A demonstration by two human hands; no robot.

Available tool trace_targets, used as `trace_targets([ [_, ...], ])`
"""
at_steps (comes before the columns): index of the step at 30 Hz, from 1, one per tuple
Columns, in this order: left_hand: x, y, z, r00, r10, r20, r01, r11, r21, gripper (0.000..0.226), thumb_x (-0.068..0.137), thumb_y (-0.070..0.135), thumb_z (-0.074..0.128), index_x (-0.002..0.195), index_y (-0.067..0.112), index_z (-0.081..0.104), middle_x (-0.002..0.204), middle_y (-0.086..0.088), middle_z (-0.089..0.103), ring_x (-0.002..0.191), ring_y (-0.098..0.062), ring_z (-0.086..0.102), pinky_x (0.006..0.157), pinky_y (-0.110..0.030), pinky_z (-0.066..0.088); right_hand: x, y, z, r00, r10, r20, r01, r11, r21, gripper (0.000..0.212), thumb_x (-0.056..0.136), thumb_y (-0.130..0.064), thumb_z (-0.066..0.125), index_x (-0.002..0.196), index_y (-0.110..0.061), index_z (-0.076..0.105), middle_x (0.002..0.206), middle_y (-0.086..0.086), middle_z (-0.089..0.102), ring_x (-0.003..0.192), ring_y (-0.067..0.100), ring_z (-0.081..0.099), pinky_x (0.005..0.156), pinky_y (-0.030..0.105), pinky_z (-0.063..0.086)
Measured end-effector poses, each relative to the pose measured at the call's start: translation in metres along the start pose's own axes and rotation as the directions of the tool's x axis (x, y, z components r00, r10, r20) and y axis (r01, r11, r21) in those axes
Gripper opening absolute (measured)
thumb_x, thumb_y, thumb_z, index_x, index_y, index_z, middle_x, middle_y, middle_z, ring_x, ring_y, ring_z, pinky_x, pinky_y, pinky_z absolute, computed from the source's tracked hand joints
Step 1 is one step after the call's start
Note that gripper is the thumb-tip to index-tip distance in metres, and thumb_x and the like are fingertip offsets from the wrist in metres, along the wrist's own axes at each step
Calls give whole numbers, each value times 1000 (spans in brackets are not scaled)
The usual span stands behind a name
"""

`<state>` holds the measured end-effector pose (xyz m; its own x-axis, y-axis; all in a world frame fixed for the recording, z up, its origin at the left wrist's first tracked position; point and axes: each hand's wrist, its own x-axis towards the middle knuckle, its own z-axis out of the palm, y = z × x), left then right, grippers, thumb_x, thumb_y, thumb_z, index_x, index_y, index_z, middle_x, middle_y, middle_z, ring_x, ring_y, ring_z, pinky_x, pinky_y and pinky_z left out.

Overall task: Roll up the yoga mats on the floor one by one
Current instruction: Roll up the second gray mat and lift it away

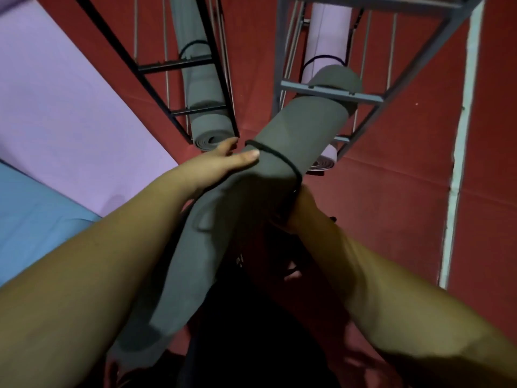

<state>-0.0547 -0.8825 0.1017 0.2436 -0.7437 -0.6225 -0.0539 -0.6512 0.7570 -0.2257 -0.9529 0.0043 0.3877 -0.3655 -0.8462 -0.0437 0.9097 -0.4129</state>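
A rolled grey yoga mat [293, 133], bound by a black cord [279, 158], slants from lower left to upper right in front of me. Its far end pokes into the grey metal rack [330, 92]. My left hand [223, 159] holds the roll's left side, thumb lying along it beside the cord. My right hand [299, 208] is under the roll's right side, mostly hidden by the mat, so its fingers cannot be made out. A purple mat [64, 107] and a blue mat [33, 214] lie flat on the floor at left.
A black rack [179, 63] holds another rolled grey mat [204, 107]. The grey rack also holds a rolled lilac mat [327, 32]. The floor [391, 191] is red, with a white line [458, 152] running down its right side.
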Motion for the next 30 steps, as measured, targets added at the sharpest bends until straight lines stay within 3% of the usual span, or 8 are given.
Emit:
trace_targets([
  [4,-17,-33,-4,992,-106,73,110,992,-63,121,53,79,73,152,23,33,146,3,48,124,-11,52,102,-28,41,25,-34,-7,988,-39,-150,79,959,272,54,93,-72,29,110,-34,65,111,-12,68,110,6,59,96,31,47],
  [6,-29,-62,-6,977,-179,116,175,984,44,133,35,86,77,147,25,39,139,4,55,121,-12,58,107,-36,43,31,-43,-11,975,-118,-191,159,963,220,68,96,-71,22,108,-20,67,106,1,72,104,18,65,99,35,49],
  [10,-37,-83,-3,979,-197,44,190,973,128,120,40,76,81,143,30,42,129,5,62,113,-15,62,105,-41,46,9,-34,-22,986,-162,-25,163,949,270,65,100,-64,22,80,-14,58,55,2,63,50,14,63,55,25,51],
  [13,-29,-76,7,986,-166,-33,169,980,104,102,45,68,79,135,33,45,121,3,65,106,-18,65,101,-40,49,-9,21,-28,983,-183,34,174,969,175,54,95,-62,42,115,-18,67,107,8,71,102,22,68,90,40,50],
  [15,-22,-70,15,986,-154,-68,158,985,66,101,42,67,80,131,33,46,121,3,64,107,-18,64,102,-41,48,-14,58,-26,990,-99,103,87,989,118,75,82,-58,68,145,-24,46,142,10,54,126,30,55,105,49,44],
  [20,-10,-56,20,988,-69,-135,72,997,15,102,46,80,77,134,35,50,124,4,63,108,-16,64,100,-40,50,-6,44,-9,977,-206,56,204,978,45,93,67,-58,80,147,-33,39,140,7,54,122,30,56,103,54,45],
  [24,-9,-42,27,994,60,-93,-69,993,-100,60,82,46,75,135,33,52,123,10,65,108,-7,65,95,-32,52,24,-13,-12,951,-303,62,302,953,34,91,70,-60,81,144,-21,45,137,11,59,122,32,60,105,50,44],
  [30,2,-41,65,988,63,-139,-91,975,-202,50,88,32,72,131,21,48,110,7,65,95,-8,65,69,-11,50,26,-100,-18,864,-496,-84,485,865,-128,81,87,-35,72,153,-20,27,140,2,55,116,20,62,97,43,53],
])
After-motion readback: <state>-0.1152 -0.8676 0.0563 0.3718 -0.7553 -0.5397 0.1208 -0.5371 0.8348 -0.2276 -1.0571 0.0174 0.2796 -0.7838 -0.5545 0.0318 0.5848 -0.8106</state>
